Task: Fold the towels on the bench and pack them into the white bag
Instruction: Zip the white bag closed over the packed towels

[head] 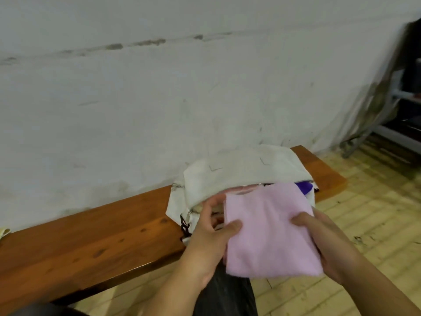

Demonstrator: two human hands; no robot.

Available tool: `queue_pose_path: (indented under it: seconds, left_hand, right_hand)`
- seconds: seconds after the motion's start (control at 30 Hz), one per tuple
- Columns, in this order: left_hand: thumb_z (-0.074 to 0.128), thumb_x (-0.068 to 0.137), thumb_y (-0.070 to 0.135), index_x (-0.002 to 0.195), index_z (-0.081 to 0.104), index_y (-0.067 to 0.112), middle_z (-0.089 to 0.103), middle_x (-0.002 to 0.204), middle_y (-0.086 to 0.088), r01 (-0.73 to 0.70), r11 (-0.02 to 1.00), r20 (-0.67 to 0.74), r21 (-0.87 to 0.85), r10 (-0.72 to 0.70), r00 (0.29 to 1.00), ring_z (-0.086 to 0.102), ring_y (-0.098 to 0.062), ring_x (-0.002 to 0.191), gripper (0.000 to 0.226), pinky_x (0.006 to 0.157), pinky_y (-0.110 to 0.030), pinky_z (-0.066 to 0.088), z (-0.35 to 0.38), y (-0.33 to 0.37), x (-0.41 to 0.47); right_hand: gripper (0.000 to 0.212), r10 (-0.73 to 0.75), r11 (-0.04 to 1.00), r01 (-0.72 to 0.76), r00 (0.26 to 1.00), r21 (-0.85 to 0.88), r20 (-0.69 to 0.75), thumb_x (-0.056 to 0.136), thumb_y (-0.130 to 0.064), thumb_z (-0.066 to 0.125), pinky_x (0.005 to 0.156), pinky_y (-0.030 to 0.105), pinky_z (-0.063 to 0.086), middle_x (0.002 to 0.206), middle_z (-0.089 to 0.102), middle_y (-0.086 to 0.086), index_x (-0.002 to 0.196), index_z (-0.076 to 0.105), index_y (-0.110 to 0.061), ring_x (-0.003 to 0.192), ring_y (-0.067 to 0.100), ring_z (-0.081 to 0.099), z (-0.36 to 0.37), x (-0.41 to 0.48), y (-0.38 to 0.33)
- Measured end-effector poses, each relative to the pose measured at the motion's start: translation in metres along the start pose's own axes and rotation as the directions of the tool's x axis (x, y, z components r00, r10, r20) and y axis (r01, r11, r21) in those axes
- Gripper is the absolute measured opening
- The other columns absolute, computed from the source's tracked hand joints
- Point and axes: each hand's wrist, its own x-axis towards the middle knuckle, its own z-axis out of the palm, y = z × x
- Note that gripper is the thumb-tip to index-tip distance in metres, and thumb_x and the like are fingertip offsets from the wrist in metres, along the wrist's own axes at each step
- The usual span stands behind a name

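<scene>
Left hand (210, 238), right hand (330, 245): fingers (233, 225) clasp pink towel (268, 226), apparently touching white bag (241, 169).

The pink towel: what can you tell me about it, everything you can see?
The pink towel is pale pink, soft and fluffy-looking, like terry cloth, folded into a rough rectangle. It is held off the bench, its far edge at the open mouth of the white bag. The left hand holds its left edge, thumb on top; the right hand grips its right side the same way. No pattern or label shows.
</scene>
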Motion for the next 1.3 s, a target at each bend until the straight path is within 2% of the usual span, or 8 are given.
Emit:
queue_pose_path:
  seconds: [0.33, 0.5, 0.63, 0.77, 0.87, 1.13, 1.23, 1.3]
  left_hand:
    - [0.062, 0.088, 0.008, 0.117, 0.058, 0.051, 0.062, 0.118, 0.015, 0.013, 0.973, 0.044, 0.229, -0.023, 0.999, 0.063, -0.006, 0.104, 0.053, 0.073, -0.015, 0.050, 0.075, -0.012, 0.018]
    - [0.058, 0.090, 0.011, 0.130, 0.053, 0.043, 0.051, 0.122, 0.023, -0.017, 0.923, 0.076, 0.385, -0.014, 0.997, 0.050, 0.007, 0.103, 0.051, 0.074, -0.005, 0.044, 0.093, -0.012, 0.032]
    - [0.056, 0.091, 0.016, 0.145, 0.046, 0.037, 0.037, 0.146, 0.013, -0.005, 0.894, 0.084, 0.449, -0.036, 0.996, 0.043, -0.007, 0.127, 0.059, 0.103, -0.022, 0.044, 0.110, -0.009, 0.050]
    - [0.055, 0.093, 0.021, 0.147, 0.042, 0.035, 0.033, 0.150, 0.003, 0.037, 0.885, 0.122, 0.465, -0.106, 0.987, 0.050, -0.018, 0.126, 0.057, 0.094, -0.027, 0.051, 0.134, -0.010, 0.079]
    - [0.053, 0.094, 0.016, 0.148, 0.043, 0.022, 0.034, 0.154, -0.003, 0.023, 0.867, 0.127, 0.498, -0.099, 0.987, 0.045, -0.026, 0.134, 0.055, 0.105, -0.032, 0.044, 0.147, -0.011, 0.097]
    - [0.047, 0.097, 0.012, 0.152, 0.035, 0.021, 0.027, 0.156, -0.005, -0.018, 0.866, -0.054, 0.500, 0.052, 0.997, 0.035, -0.028, 0.141, 0.057, 0.113, -0.036, 0.036, 0.158, -0.016, 0.142]
    - [0.048, 0.099, 0.025, 0.141, 0.044, 0.023, 0.048, 0.144, -0.008, 0.038, 0.862, -0.162, 0.505, 0.051, 0.985, 0.050, -0.030, 0.129, 0.042, 0.107, -0.037, 0.043, 0.160, -0.016, 0.152]
    - [0.048, 0.100, 0.026, 0.137, 0.051, 0.017, 0.057, 0.136, -0.010, 0.091, 0.944, -0.243, 0.317, -0.012, 0.970, 0.055, -0.030, 0.126, 0.038, 0.105, -0.035, 0.044, 0.164, -0.021, 0.164]
  right_hand:
    - [0.036, 0.212, 0.904, -0.160, 0.973, -0.396, 0.090, 0.087, -0.041, 0.073, 0.094, 0.050, 0.056, 0.106, 0.078, 0.007, 0.117, 0.071, -0.020, 0.099, 0.030, 0.074, -0.062, 0.082, -0.020]
    - [0.025, 0.094, 0.716, 0.075, 0.975, -0.694, 0.203, 0.092, -0.033, 0.065, 0.084, 0.024, 0.048, 0.112, 0.066, -0.014, 0.113, 0.066, -0.046, 0.109, 0.013, 0.060, -0.047, 0.124, -0.041]
    - [0.033, -0.065, 0.572, 0.243, 0.965, -0.784, 0.253, 0.094, -0.027, 0.060, 0.087, 0.028, 0.047, 0.117, 0.062, -0.014, 0.121, 0.054, -0.044, 0.110, 0.012, 0.058, -0.044, 0.145, -0.048]
    - [0.032, -0.158, 0.437, 0.282, 0.959, -0.854, 0.235, 0.098, -0.024, 0.056, 0.080, 0.034, 0.055, 0.103, 0.066, -0.011, 0.121, 0.048, -0.044, 0.091, 0.010, 0.064, -0.059, 0.152, -0.051]
    - [0.032, -0.228, 0.383, 0.311, 0.944, -0.870, 0.238, 0.098, -0.022, 0.057, 0.076, 0.039, 0.056, 0.098, 0.069, -0.008, 0.120, 0.049, -0.043, 0.085, 0.012, 0.065, -0.060, 0.153, -0.055]
    - [0.045, -0.418, 0.446, 0.334, 0.898, -0.831, 0.137, 0.099, -0.025, 0.057, 0.064, 0.023, 0.044, 0.103, 0.068, -0.002, 0.139, 0.044, -0.039, 0.084, 0.008, 0.060, -0.042, 0.155, -0.064]
    - [0.048, -0.409, 0.469, 0.336, 0.902, -0.817, 0.137, 0.096, -0.025, 0.061, 0.056, 0.023, 0.040, 0.091, 0.065, 0.000, 0.138, 0.037, -0.031, 0.075, 0.009, 0.060, -0.030, 0.160, -0.055]
    - [0.047, -0.396, 0.444, 0.323, 0.907, -0.835, 0.140, 0.098, -0.026, 0.061, 0.055, 0.019, 0.038, 0.093, 0.061, -0.002, 0.139, 0.037, -0.025, 0.073, 0.003, 0.057, -0.030, 0.165, -0.046]
